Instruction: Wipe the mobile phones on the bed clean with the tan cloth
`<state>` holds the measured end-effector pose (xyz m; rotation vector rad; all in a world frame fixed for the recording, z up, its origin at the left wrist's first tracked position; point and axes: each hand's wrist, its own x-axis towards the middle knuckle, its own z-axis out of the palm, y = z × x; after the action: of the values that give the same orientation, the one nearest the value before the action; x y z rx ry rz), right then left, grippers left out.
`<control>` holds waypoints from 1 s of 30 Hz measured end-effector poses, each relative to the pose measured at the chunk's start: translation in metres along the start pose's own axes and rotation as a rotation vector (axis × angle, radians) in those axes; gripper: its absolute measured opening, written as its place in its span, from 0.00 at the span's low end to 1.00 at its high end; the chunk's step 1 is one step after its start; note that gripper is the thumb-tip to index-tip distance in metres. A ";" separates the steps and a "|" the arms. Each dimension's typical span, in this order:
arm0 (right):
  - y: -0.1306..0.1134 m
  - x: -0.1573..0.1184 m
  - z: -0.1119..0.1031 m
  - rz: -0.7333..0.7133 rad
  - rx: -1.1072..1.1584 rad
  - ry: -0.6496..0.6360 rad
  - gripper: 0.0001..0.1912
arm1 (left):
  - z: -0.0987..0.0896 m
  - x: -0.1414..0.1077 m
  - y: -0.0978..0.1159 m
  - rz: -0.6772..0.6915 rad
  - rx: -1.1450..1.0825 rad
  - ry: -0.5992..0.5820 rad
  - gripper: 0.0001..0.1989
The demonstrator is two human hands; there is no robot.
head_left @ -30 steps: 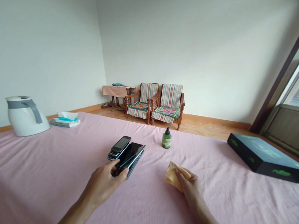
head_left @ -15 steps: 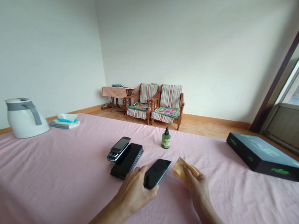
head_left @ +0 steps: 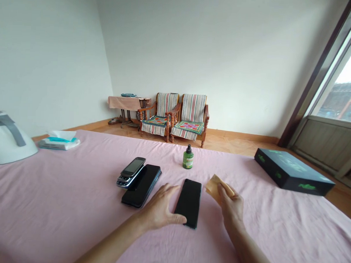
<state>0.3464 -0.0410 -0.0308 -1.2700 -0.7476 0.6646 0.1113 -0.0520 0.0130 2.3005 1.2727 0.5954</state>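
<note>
A black phone (head_left: 189, 202) lies face up on the pink cloth in the middle. My left hand (head_left: 159, 209) is at its left side, fingers spread, with the thumb touching the phone's lower part. To the right, my right hand (head_left: 230, 203) pinches a folded yellow cloth (head_left: 214, 188) between thumb and fingers. Left of my left hand lies a stack of large dark phones (head_left: 141, 185), and a pile of smaller phones (head_left: 133, 167) leans beside it. Behind the single phone stands a green bottle (head_left: 188, 158) with a black top.
On the pink-covered table (head_left: 82, 189) are a white kettle (head_left: 9, 143) and a tissue pack (head_left: 60, 141) at the left. A black box (head_left: 292, 171) lies at the right. Beyond are two chairs (head_left: 190, 116) and a small table (head_left: 126, 103).
The single phone has gone from tilted in my left hand to flat on the cloth, and my left fingers have opened. The view has turned right; my right hand still holds the yellow cloth.
</note>
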 end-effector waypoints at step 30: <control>0.020 0.020 0.039 -0.929 -0.969 -0.621 0.18 | 0.013 -0.011 -0.011 0.215 -0.078 -0.080 0.23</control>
<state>0.3266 0.0008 -0.0425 -1.3307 -2.1717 -0.1598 0.1063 -0.0588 -0.0055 2.3870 0.9556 0.6058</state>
